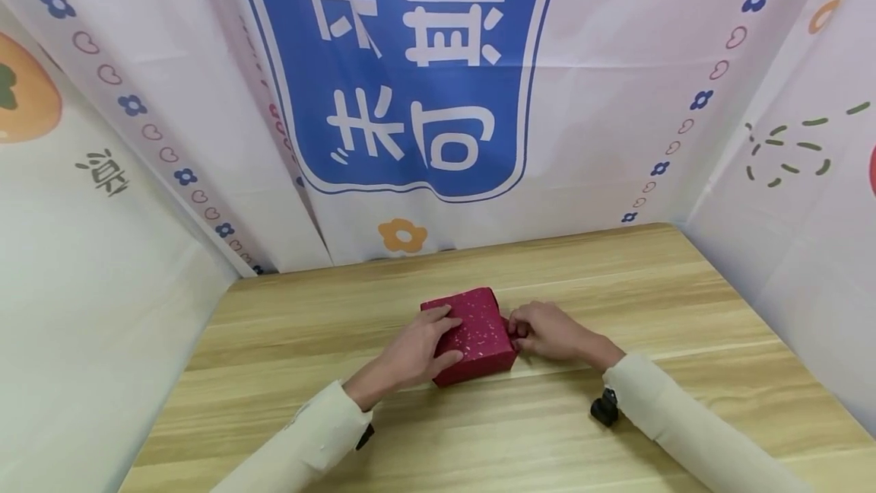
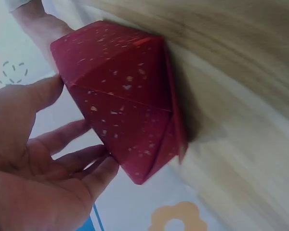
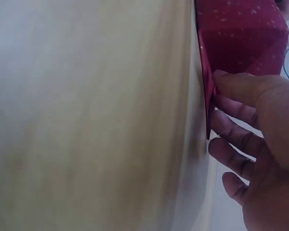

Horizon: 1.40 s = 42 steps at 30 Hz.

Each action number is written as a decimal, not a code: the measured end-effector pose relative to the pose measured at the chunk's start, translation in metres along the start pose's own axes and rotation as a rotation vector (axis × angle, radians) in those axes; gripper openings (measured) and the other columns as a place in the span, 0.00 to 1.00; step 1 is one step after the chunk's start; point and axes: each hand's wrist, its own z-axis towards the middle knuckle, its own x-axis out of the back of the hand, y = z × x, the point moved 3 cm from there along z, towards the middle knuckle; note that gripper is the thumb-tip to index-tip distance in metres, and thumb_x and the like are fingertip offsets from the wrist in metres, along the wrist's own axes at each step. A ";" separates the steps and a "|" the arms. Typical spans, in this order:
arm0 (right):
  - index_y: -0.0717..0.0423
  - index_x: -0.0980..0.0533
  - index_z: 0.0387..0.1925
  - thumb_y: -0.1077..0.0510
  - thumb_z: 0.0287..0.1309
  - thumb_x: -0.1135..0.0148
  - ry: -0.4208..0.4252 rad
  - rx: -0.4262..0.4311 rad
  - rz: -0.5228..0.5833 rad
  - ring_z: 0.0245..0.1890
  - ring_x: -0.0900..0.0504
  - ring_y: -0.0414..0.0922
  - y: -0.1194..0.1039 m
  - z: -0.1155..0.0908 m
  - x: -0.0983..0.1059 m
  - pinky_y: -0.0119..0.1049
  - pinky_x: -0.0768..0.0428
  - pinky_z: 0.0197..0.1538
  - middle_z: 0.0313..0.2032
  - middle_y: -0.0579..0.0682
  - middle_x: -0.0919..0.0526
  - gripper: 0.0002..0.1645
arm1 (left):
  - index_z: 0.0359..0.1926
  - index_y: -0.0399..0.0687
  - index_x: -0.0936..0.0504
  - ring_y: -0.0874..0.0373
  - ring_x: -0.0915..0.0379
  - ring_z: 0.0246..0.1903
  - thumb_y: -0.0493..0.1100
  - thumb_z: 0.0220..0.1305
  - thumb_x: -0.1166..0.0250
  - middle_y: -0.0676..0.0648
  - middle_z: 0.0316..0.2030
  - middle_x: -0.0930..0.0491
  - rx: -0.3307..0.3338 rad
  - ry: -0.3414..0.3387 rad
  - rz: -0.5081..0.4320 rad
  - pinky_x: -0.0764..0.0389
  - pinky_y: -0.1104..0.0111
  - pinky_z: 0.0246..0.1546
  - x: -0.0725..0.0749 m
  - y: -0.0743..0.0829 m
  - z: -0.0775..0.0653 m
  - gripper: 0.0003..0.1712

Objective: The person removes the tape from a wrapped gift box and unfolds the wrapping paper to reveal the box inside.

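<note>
A box wrapped in dark red paper (image 1: 477, 322) with light specks lies on the table. My left hand (image 1: 415, 348) rests on its top, fingers spread toward the far side and thumb near the front edge. The left wrist view shows the box's left end (image 2: 130, 101) with the paper folded into slanted creases. At the right end, my right hand (image 1: 549, 331) pinches a pointed flap of wrapping paper (image 3: 208, 91). Its thumb (image 3: 236, 86) lies on the flap's inner side, low by the tabletop, and the other fingers are bent beside it.
The wood-grain table (image 1: 328, 310) is bordered by white printed cloth (image 1: 588, 135) at the back and both sides. A black wrist device (image 1: 605, 407) hangs under the right sleeve, and another (image 1: 365, 437) is under the left.
</note>
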 end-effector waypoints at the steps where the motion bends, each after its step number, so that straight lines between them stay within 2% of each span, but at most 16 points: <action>1: 0.45 0.20 0.35 0.57 0.55 0.31 0.002 0.000 -0.014 0.33 0.25 0.36 -0.001 -0.001 -0.001 0.35 0.25 0.40 0.30 0.36 0.20 0.06 | 0.66 0.39 0.28 0.40 0.38 0.69 0.52 0.67 0.36 0.36 0.70 0.35 0.008 0.013 -0.006 0.31 0.50 0.67 0.000 -0.002 -0.003 0.33; 6: 0.49 0.19 0.38 0.56 0.52 0.29 0.029 -0.016 -0.160 0.36 0.25 0.40 -0.011 -0.002 -0.002 0.39 0.27 0.43 0.34 0.42 0.18 0.10 | 0.68 0.37 0.31 0.37 0.38 0.68 0.52 0.67 0.36 0.32 0.70 0.37 0.093 0.088 -0.053 0.30 0.49 0.66 -0.004 -0.012 -0.017 0.35; 8: 0.50 0.18 0.41 0.57 0.51 0.28 0.046 -0.019 -0.218 0.38 0.24 0.41 -0.016 -0.002 -0.002 0.40 0.26 0.44 0.36 0.43 0.16 0.13 | 0.69 0.37 0.32 0.38 0.34 0.66 0.54 0.66 0.35 0.31 0.68 0.35 0.143 0.115 -0.088 0.28 0.49 0.64 -0.007 -0.015 -0.020 0.38; 10: 0.54 0.18 0.45 0.60 0.50 0.29 0.056 0.000 -0.247 0.39 0.22 0.44 -0.021 -0.001 -0.002 0.42 0.22 0.46 0.37 0.46 0.16 0.17 | 0.69 0.37 0.35 0.40 0.29 0.62 0.56 0.65 0.35 0.33 0.64 0.31 0.195 0.130 -0.162 0.24 0.50 0.60 -0.009 -0.019 -0.021 0.40; 15: 0.62 0.21 0.54 0.71 0.50 0.36 0.056 0.037 -0.177 0.44 0.17 0.49 -0.027 0.000 -0.004 0.43 0.17 0.52 0.43 0.53 0.15 0.25 | 0.65 0.34 0.37 0.50 0.22 0.48 0.55 0.64 0.33 0.39 0.51 0.23 0.275 0.118 -0.452 0.17 0.59 0.47 -0.018 -0.031 -0.020 0.40; 17: 0.62 0.20 0.52 0.72 0.50 0.38 0.063 0.036 -0.125 0.44 0.17 0.48 -0.027 -0.002 -0.006 0.42 0.16 0.50 0.43 0.53 0.15 0.25 | 0.62 0.33 0.36 0.52 0.22 0.46 0.55 0.64 0.34 0.40 0.49 0.23 0.293 0.100 -0.554 0.17 0.62 0.45 -0.022 -0.036 -0.021 0.38; 20: 0.59 0.18 0.48 0.71 0.51 0.39 0.073 0.014 -0.043 0.40 0.19 0.43 -0.026 -0.007 -0.008 0.39 0.17 0.46 0.38 0.49 0.17 0.21 | 0.59 0.32 0.33 0.51 0.21 0.47 0.56 0.67 0.37 0.39 0.49 0.22 0.299 0.069 -0.628 0.17 0.62 0.45 -0.028 -0.041 -0.024 0.34; 22: 0.58 0.18 0.46 0.70 0.53 0.40 0.067 -0.002 0.004 0.41 0.20 0.43 -0.026 -0.012 -0.010 0.39 0.18 0.45 0.39 0.48 0.18 0.18 | 0.60 0.33 0.32 0.49 0.22 0.50 0.57 0.72 0.43 0.39 0.51 0.22 0.297 0.054 -0.610 0.18 0.59 0.49 -0.032 -0.043 -0.026 0.32; 25: 0.58 0.20 0.49 0.65 0.58 0.39 0.045 -0.037 0.056 0.46 0.21 0.44 -0.027 -0.020 -0.013 0.43 0.19 0.50 0.43 0.49 0.20 0.16 | 0.58 0.36 0.28 0.47 0.24 0.52 0.53 0.78 0.55 0.39 0.51 0.21 0.284 0.058 -0.548 0.21 0.54 0.52 -0.035 -0.045 -0.031 0.25; 28: 0.58 0.23 0.55 0.58 0.59 0.34 0.026 -0.051 0.086 0.52 0.23 0.47 -0.029 -0.027 -0.015 0.48 0.22 0.57 0.49 0.51 0.21 0.22 | 0.59 0.38 0.26 0.45 0.27 0.57 0.44 0.78 0.60 0.38 0.55 0.22 0.287 0.068 -0.511 0.26 0.49 0.58 -0.036 -0.047 -0.033 0.22; 31: 0.60 0.27 0.61 0.51 0.56 0.30 0.015 -0.049 0.111 0.58 0.25 0.50 -0.030 -0.031 -0.016 0.51 0.26 0.63 0.55 0.53 0.23 0.34 | 0.63 0.34 0.28 0.43 0.27 0.60 0.37 0.72 0.55 0.36 0.59 0.23 0.256 0.057 -0.517 0.26 0.49 0.60 -0.036 -0.048 -0.034 0.22; 33: 0.62 0.32 0.66 0.46 0.54 0.28 0.005 -0.050 0.126 0.62 0.27 0.51 -0.030 -0.032 -0.016 0.52 0.28 0.65 0.59 0.54 0.25 0.44 | 0.64 0.30 0.31 0.43 0.26 0.59 0.33 0.68 0.50 0.34 0.59 0.24 0.224 0.036 -0.537 0.23 0.52 0.59 -0.037 -0.047 -0.035 0.25; 35: 0.64 0.35 0.68 0.42 0.53 0.28 -0.001 -0.045 0.117 0.63 0.28 0.52 -0.031 -0.033 -0.017 0.52 0.28 0.66 0.61 0.55 0.27 0.49 | 0.62 0.28 0.30 0.44 0.24 0.55 0.33 0.64 0.43 0.33 0.56 0.23 0.192 0.027 -0.521 0.20 0.55 0.55 -0.037 -0.047 -0.034 0.26; 38: 0.63 0.33 0.67 0.41 0.54 0.29 0.009 -0.040 0.084 0.62 0.27 0.51 -0.031 -0.032 -0.017 0.51 0.27 0.65 0.60 0.55 0.26 0.47 | 0.56 0.29 0.26 0.47 0.21 0.51 0.36 0.61 0.34 0.35 0.52 0.20 0.158 0.014 -0.494 0.18 0.59 0.52 -0.038 -0.046 -0.035 0.24; 42: 0.60 0.27 0.61 0.44 0.52 0.27 0.046 -0.038 0.043 0.59 0.23 0.50 -0.029 -0.030 -0.014 0.49 0.25 0.63 0.57 0.53 0.22 0.40 | 0.49 0.36 0.21 0.51 0.19 0.46 0.46 0.57 0.26 0.41 0.46 0.17 0.133 0.008 -0.447 0.17 0.59 0.49 -0.038 -0.044 -0.034 0.24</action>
